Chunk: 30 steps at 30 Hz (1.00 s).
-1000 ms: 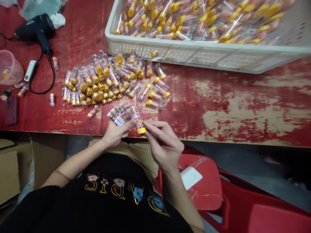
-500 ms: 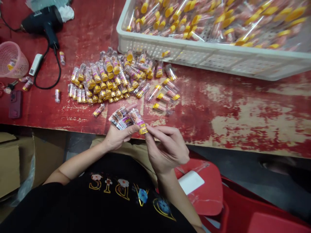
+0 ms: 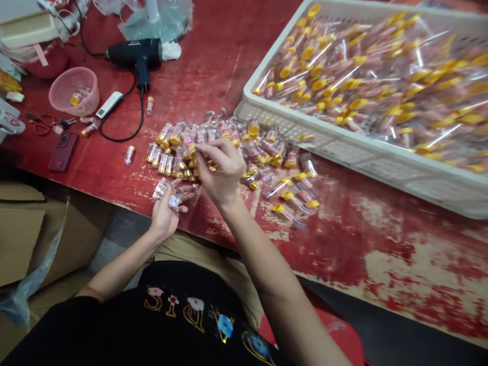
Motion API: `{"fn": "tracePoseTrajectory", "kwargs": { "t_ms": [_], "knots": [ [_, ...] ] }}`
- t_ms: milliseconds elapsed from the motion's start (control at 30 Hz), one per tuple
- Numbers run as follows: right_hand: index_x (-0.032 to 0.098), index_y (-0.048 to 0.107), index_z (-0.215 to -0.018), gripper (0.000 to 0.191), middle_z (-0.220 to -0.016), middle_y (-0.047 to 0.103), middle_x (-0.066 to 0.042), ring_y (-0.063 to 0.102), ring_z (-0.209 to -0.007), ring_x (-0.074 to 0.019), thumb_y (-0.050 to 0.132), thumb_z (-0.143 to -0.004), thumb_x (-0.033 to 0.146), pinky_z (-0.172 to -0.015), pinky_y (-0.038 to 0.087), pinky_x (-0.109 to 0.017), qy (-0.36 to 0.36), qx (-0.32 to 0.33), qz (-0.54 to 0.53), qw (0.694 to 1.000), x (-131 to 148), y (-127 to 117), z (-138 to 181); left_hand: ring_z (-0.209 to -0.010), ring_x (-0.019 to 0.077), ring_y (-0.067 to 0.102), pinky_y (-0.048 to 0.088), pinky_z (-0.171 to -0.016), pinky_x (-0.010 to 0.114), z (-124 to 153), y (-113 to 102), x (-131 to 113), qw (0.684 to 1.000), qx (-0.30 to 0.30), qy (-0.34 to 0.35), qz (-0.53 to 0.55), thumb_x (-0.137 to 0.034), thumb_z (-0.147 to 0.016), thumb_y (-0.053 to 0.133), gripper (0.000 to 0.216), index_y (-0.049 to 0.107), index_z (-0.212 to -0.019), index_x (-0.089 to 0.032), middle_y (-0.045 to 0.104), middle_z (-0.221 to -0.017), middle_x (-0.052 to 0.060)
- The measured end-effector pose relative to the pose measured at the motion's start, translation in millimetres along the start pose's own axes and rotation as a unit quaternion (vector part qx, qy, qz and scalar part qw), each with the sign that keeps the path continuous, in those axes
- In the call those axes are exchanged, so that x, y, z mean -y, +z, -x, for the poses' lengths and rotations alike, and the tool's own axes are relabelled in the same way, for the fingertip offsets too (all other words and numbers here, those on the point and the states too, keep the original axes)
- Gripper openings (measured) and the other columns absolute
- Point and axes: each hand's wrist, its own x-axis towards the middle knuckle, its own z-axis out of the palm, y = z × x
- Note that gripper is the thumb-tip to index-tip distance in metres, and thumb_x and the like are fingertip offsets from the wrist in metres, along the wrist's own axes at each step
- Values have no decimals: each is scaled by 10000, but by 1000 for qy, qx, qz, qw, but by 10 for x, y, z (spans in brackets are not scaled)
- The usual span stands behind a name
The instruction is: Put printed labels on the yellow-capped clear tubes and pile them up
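Observation:
My left hand (image 3: 164, 216) is palm up at the table's front edge, its thumb over a few small printed sleeves (image 3: 174, 201), its other fingers partly spread. Over the stacked small tubes (image 3: 168, 163) is my right hand (image 3: 223, 168), thumb and fingertips pinched at the yellow end of a small printed tube (image 3: 187, 142). That tube lies on top of the stack. The stacked tubes are clear with yellow ends and pink-purple printing. To the right of my right hand, several longer clear tubes with yellow caps (image 3: 293, 201) lie loose on the table.
A white perforated crate (image 3: 274, 114) full of yellow-capped tubes fills the back right of the red table (image 3: 213, 61). Back left are a black heat gun (image 3: 135, 53) with its cord, a pink basket (image 3: 57, 94), a phone (image 3: 63, 151) and red-handled scissors (image 3: 43, 124). A cardboard box (image 3: 23, 229) stands lower left.
My right hand has left my left hand and carried the small printed tube forward and left onto the stack. My left hand has opened somewhat, keeping the sleeves. The view has swung left.

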Motion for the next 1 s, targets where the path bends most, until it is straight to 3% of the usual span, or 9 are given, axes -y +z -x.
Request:
{"fn": "tracePoseTrajectory", "kwargs": {
  "t_ms": [167, 267, 333, 433, 533, 600, 767, 867, 1000],
  "knots": [
    [176, 711, -848, 297, -921, 677, -101, 567, -929, -233, 461, -996, 238, -828, 425, -411, -49, 196, 143, 969, 139, 658, -112, -798, 134, 732, 389, -482, 157, -240, -241, -171, 985, -141, 95, 2, -283, -953, 602, 171, 683, -1040, -160, 776, -947, 78],
    [167, 696, -1000, 276, -1042, 671, -127, 539, -1007, -260, 424, -1001, 212, -882, 386, -431, -63, 257, 166, 950, 198, 652, -53, -744, 117, 726, 379, -466, 151, -439, -313, -237, 975, -183, 123, -13, -260, -929, 643, 134, 683, -978, -142, 781, -946, 82],
    [183, 661, -1132, 278, -1092, 662, -118, 534, -1022, -246, 417, -1002, 210, -888, 397, -409, -52, 235, 158, 958, 156, 346, 79, -734, 113, 726, 390, -466, 147, -565, -326, -241, 975, -184, 122, -22, -262, -916, 662, 136, 677, -956, -133, 781, -954, 90],
    [187, 647, -1126, 260, -1028, 651, -108, 538, -986, -235, 444, -964, 180, -880, 436, -392, 47, 160, 193, 967, -48, -476, 447, -746, 117, 728, 417, -484, 147, -647, -308, -233, 980, -166, 103, -31, -288, -864, 731, 204, 682, -987, -133, 780, -975, 102],
    [155, 660, -1032, 202, -1005, 615, -159, 519, -1005, -300, 541, -874, 195, -891, 438, -469, 203, 180, 306, 913, -382, -1299, 888, -741, 113, 718, 411, -475, 151, -516, -232, -237, 984, -150, 94, -20, -298, -801, 794, 269, 697, -1010, -159, 774, -975, 71],
    [140, 655, -969, 179, -1040, 599, -200, 510, -1030, -342, 589, -821, 216, -883, 427, -513, 278, 201, 339, 876, -550, -1599, 1112, -733, 110, 707, 392, -456, 159, -326, -125, -203, 989, -126, 72, -9, -277, -760, 826, 287, 704, -1003, -186, 763, -953, 32],
    [198, 583, -1108, 247, -940, 620, -86, 576, -843, -210, 474, -953, 358, -811, 472, -386, 359, 109, 29, 927, -239, -1465, 1193, -696, 86, 649, 369, -438, 162, 160, 302, 141, 998, -54, -33, -17, -256, -619, 915, 372, 707, -916, -171, 716, -901, -1],
    [224, 633, -1056, 272, -806, 603, -8, 555, -722, -148, 617, -899, 446, -705, 466, -296, 381, 83, -174, 904, 99, -1200, 1011, -644, 55, 582, 322, -420, 148, 314, 514, 377, 998, -16, -45, -36, -269, -566, 939, 419, 690, -885, -160, 691, -858, -11],
    [196, 648, -801, 218, -797, 612, -8, 566, -768, -138, 720, -830, 400, -749, 463, -286, 352, 16, -219, 910, 189, -1053, 872, -601, 48, 553, 228, -398, 145, 387, 681, 525, 998, 10, -20, -57, -295, -512, 955, 464, 650, -833, -158, 638, -748, -33]
  ]
}}
